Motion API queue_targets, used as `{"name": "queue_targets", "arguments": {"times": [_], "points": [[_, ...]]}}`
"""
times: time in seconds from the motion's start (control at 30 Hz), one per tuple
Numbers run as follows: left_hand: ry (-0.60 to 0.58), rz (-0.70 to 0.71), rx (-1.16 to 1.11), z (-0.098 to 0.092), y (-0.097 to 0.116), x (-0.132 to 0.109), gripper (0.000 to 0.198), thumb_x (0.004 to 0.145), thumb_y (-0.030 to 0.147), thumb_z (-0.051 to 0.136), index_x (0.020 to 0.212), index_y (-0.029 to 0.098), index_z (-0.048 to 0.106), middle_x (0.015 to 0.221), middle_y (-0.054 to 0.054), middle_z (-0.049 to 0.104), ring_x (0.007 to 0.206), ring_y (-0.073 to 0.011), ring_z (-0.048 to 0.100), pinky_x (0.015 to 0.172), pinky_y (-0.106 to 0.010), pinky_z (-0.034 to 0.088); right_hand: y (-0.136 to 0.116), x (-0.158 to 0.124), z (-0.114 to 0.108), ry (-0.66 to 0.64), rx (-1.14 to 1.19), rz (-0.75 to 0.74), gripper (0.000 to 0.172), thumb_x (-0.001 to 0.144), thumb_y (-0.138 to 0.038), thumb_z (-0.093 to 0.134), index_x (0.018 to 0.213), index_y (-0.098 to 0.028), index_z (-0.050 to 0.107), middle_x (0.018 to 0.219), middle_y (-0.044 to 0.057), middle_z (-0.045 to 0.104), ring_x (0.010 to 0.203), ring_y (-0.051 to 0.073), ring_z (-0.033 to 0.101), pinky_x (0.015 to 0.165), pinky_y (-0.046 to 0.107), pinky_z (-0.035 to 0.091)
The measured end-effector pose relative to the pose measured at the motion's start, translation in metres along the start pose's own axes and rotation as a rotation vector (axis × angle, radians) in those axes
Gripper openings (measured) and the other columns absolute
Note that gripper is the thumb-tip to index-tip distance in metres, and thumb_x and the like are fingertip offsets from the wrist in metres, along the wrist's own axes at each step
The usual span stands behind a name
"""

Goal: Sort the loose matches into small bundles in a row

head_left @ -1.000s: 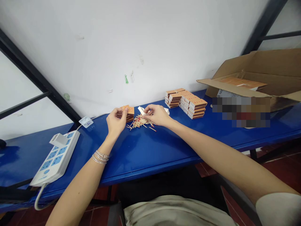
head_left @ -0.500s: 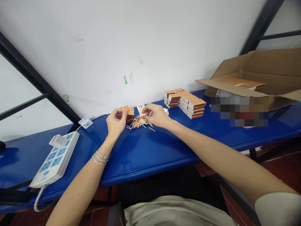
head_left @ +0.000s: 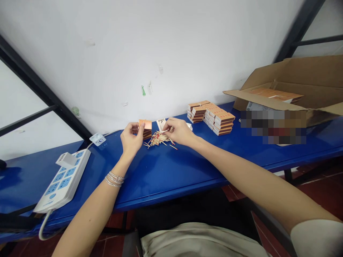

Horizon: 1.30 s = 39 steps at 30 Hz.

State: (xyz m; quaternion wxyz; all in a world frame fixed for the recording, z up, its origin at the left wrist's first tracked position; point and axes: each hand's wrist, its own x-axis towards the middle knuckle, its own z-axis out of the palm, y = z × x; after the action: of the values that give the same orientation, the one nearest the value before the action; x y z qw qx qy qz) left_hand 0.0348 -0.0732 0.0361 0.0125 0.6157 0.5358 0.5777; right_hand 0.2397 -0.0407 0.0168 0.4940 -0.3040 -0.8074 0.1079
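My left hand (head_left: 132, 138) is closed with thumb and fingers around an orange matchbox (head_left: 145, 124), tilted toward me. Just below it, a stack of matchboxes (head_left: 147, 134) shows its brown sides. My right hand (head_left: 180, 130) pinches the near edge of a small white matchbox tray (head_left: 161, 123); a few dark marks show inside. Its fingers partly cover the tray, and something small and brownish inside the grip is hard to make out. A loose pile of red-tipped matches (head_left: 157, 139) lies between and below both hands.
Stacked orange matchboxes (head_left: 218, 119) stand right of my right hand. An open cardboard box (head_left: 308, 80) sits farther right, with a blurred patch before it. To the left, a white power strip (head_left: 68, 182) lies on the blue table (head_left: 166, 175), near a small white device (head_left: 98, 139).
The orange matchbox in my left hand has tipped, so its top face now catches the light. My right hand and the white tray have barely shifted.
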Motion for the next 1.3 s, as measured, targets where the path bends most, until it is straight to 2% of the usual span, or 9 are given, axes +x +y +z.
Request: {"name": "queue_targets", "arguments": {"times": [0.13,0.23,0.43,0.6,0.83,0.97,1.13,1.3], "points": [[0.129,0.029,-0.118,-0.003,-0.009,0.011,0.032,0.077,0.041,0.070,0.099,0.021,0.056,0.086,-0.003,0.066,0.074,-0.0134,0.063,0.071,-0.025,0.051,0.002,0.000,0.000,0.008,-0.003,0.009,0.009,0.072,-0.010,0.065,0.069,-0.018,0.062,0.078,0.002,0.062,0.067,0.013,0.055,0.064,0.027,0.042],[0.146,-0.023,-0.220,-0.004,-0.017,0.022,0.042,0.074,0.037,0.073,0.109,0.022,0.056,0.089,-0.004,0.067,0.077,-0.0137,0.064,0.071,-0.025,0.051,0.002,0.001,-0.001,0.019,-0.001,0.009,0.009,0.072,-0.011,0.066,0.069,-0.018,0.062,0.077,0.002,0.062,0.067,0.013,0.055,0.064,0.027,0.042],[0.084,-0.146,-0.281,0.004,-0.029,0.034,0.037,0.071,0.038,0.073,0.100,0.017,0.069,0.096,-0.009,0.072,0.080,-0.0162,0.065,0.070,-0.027,0.052,0.001,0.001,-0.001,0.022,0.007,0.011,0.010,0.072,-0.010,0.068,0.068,-0.018,0.061,0.077,0.001,0.061,0.067,0.013,0.055,0.064,0.027,0.042],[0.066,-0.103,-0.311,0.008,-0.037,0.039,0.036,0.065,0.032,0.076,0.096,0.016,0.071,0.090,-0.007,0.072,0.084,-0.0174,0.067,0.077,-0.030,0.054,0.002,0.002,-0.001,0.023,-0.002,0.002,0.011,0.071,-0.010,0.068,0.069,-0.018,0.061,0.077,0.001,0.061,0.068,0.013,0.055,0.065,0.027,0.042],[0.012,-0.095,-0.367,0.003,-0.042,0.041,0.031,0.064,0.022,0.075,0.093,0.016,0.069,0.100,-0.010,0.072,0.093,-0.0195,0.069,0.088,-0.034,0.055,0.003,0.002,0.000,0.022,0.015,0.017,0.012,0.071,-0.009,0.069,0.069,-0.018,0.060,0.076,0.001,0.060,0.067,0.012,0.055,0.065,0.026,0.042],[-0.019,-0.082,-0.384,0.001,-0.040,0.039,0.034,0.060,0.027,0.081,0.090,0.015,0.070,0.100,-0.010,0.071,0.091,-0.0191,0.069,0.089,-0.035,0.054,0.003,0.002,0.000,0.031,0.025,0.006,0.013,0.070,-0.009,0.069,0.069,-0.017,0.060,0.075,0.000,0.060,0.066,0.012,0.054,0.063,0.025,0.041],[-0.001,-0.059,-0.271,0.002,-0.042,0.039,0.031,0.061,0.033,0.081,0.085,0.016,0.071,0.105,-0.011,0.068,0.098,-0.0201,0.066,0.085,-0.032,0.054,0.002,0.002,-0.001,0.026,0.010,0.019,0.012,0.070,-0.009,0.069,0.068,-0.018,0.060,0.076,0.001,0.060,0.067,0.013,0.054,0.065,0.026,0.041],[-0.064,-0.016,-0.319,0.002,-0.052,0.040,0.034,0.066,0.036,0.079,0.092,0.016,0.071,0.104,-0.011,0.069,0.099,-0.0203,0.066,0.090,-0.035,0.052,0.003,0.002,-0.001,0.027,0.009,0.010,0.012,0.070,-0.008,0.068,0.069,-0.018,0.061,0.076,0.001,0.061,0.067,0.012,0.054,0.065,0.026,0.041]]}}
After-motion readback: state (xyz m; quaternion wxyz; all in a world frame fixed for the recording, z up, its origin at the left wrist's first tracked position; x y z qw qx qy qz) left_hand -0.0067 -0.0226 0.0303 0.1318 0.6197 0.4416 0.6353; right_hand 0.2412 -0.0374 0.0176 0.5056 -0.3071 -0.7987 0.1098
